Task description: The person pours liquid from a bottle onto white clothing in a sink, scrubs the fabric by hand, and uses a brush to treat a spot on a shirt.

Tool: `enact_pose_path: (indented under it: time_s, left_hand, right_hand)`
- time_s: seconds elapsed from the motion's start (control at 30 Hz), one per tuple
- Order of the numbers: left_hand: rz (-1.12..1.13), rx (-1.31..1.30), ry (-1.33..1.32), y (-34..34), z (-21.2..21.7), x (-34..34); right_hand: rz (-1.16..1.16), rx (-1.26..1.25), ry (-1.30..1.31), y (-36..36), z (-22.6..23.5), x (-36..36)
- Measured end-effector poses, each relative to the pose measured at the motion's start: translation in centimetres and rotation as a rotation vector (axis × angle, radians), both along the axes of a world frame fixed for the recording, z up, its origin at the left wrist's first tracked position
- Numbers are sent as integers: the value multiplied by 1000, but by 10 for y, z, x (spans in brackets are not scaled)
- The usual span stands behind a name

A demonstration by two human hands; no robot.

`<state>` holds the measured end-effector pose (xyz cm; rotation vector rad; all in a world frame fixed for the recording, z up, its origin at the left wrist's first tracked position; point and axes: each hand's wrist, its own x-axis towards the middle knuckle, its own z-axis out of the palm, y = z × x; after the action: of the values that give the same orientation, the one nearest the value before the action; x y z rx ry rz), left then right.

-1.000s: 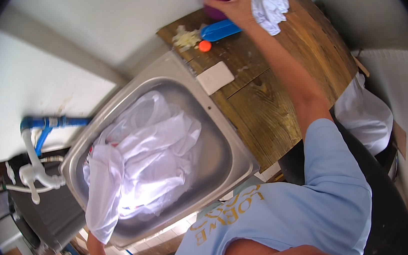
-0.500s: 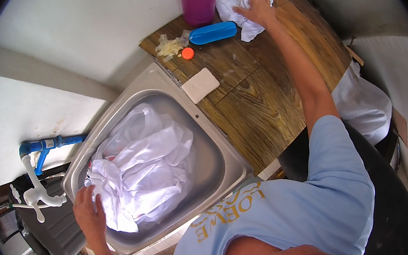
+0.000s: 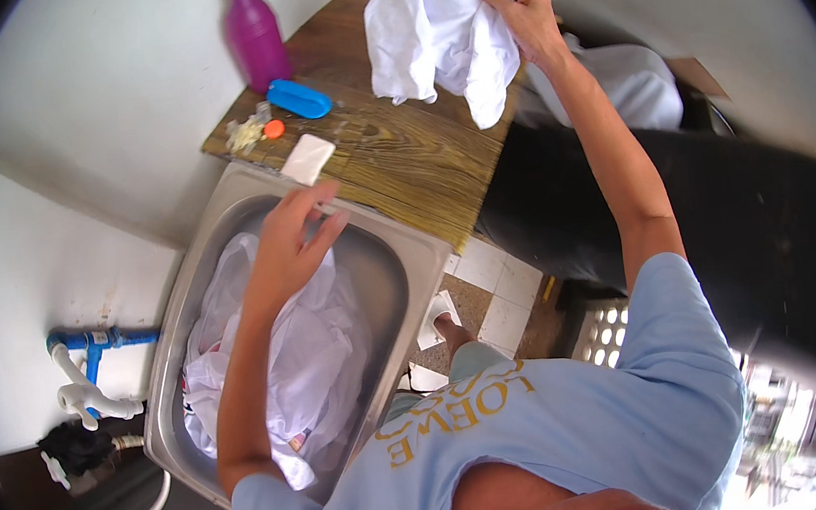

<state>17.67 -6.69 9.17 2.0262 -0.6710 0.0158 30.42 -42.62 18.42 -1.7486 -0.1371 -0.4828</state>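
A bunched white cloth [image 3: 438, 35] hangs from my right hand [image 3: 523, 12], pinched between thumb and fingers above the far right of the wooden counter. My left hand [image 3: 297, 232] hovers over the far rim of the steel sink [image 3: 397, 286], empty, with thumb and fingers apart. Just beyond its fingertips lies a whitish bar of soap [image 3: 308, 159] at the counter's edge. Beneath my left forearm, a heap of wet-looking white cloth [image 3: 315, 366] fills much of the basin.
On the wooden counter [image 3: 419, 173] are a purple bottle [image 3: 257, 40], a blue oblong plastic piece [image 3: 300, 98], an orange cap [image 3: 274, 129] and crumpled scraps [image 3: 245, 135]. A white tap [image 3: 92, 400] on blue pipe stands left of the sink. A black rounded surface [image 3: 705, 211] lies right.
My right hand has lifted the white cloth off the counter. My left hand has left the sink's near left side and moved across to its far rim. The view has shifted.
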Motion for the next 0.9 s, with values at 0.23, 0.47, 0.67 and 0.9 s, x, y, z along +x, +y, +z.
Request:
enact_pose_path:
  time_s: [0.23,0.47,0.67,0.9]
  left_hand:
    - [-122,-750,191,-183,13,-11]
    - [-272,-814,467,-195,31,-10]
    - [-436,-835,814,-274,-19,-95]
    - [-635,-376,292,-282,-70,-255]
  right_hand:
    - [-94,77,55,-23,15,-186]
    - [-480,-228,143,-71,15,-340]
    - [-492,-150,409,-98,-109,-459]
    - [-295,-219,604,-69,-162,-545]
